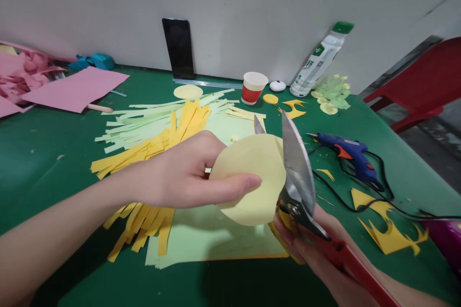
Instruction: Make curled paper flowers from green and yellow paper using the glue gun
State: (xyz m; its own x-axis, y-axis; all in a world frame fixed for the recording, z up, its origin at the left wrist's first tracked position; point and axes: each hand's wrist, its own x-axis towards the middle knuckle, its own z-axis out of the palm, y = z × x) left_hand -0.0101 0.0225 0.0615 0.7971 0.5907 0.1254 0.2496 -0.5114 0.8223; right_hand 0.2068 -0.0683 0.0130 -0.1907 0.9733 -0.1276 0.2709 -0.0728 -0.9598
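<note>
Left hand (187, 177), four fingertips hidden by paper disc (248, 208), red shears handle (360, 266), red chair (423, 81) cropped; bottle label (316, 61) illegible

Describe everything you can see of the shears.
The shears have two broad grey blades, metal by their look, a round pivot, and a red handle running toward the lower right. They are open, tips pointing up and away, held in the right hand. One blade stands in front of the pale yellow paper disc; the other shows partly behind it. Whether either blade touches the paper is hard to tell, as is whether the yellow near the pivot belongs to them.
</note>
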